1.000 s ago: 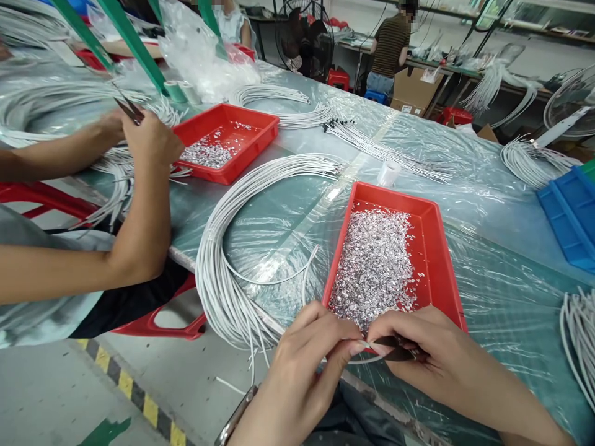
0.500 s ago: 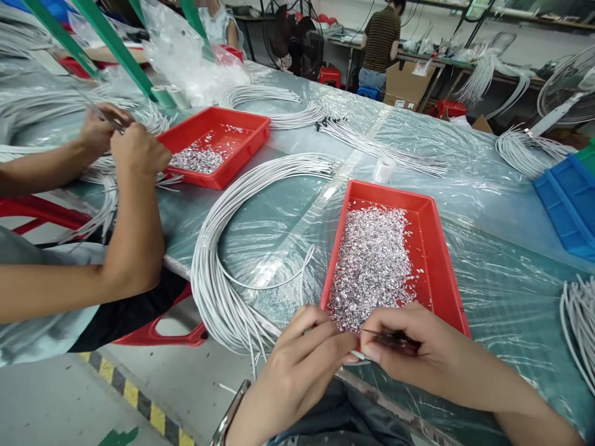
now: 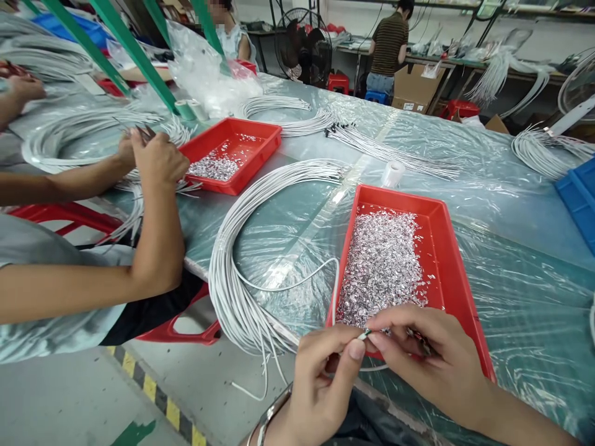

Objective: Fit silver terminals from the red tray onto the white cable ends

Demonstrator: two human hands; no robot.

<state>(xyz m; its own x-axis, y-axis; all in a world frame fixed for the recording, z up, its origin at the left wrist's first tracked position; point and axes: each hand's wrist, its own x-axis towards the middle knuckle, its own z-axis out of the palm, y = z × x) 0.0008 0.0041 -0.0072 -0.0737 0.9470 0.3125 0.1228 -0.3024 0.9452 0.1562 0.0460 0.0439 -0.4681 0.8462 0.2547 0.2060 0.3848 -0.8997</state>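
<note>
My left hand [image 3: 328,371] pinches a white cable [image 3: 335,291] close to its end, between thumb and index finger. Dark and green inner wires [image 3: 367,333] stick out of the cut sheath there. The thumb and index finger of my right hand [image 3: 432,359] close on these wires. A dark metal tool, seemingly tweezers [image 3: 421,342], is tucked in my right palm, mostly hidden by the fingers. Both hands are over the near edge of a red tray [image 3: 446,248] holding a heap of small silvery scraps [image 3: 381,266]. The cable loops back to a coiled bundle of white cables [image 3: 227,248].
To the left, a co-worker's hands [image 3: 155,155] work beside another red tray [image 3: 260,161]. Behind lie more cable bundles [image 3: 395,152], a white roll [image 3: 393,174] and a plastic bag [image 3: 204,80]. A blue bin [image 3: 579,198] stands at right. Plastic film covers the table [image 3: 520,272].
My left hand has turned, its thumb now on top of the cable end. The tool's tip has swung back into my right palm, and the right fingertips have moved onto the wires.
</note>
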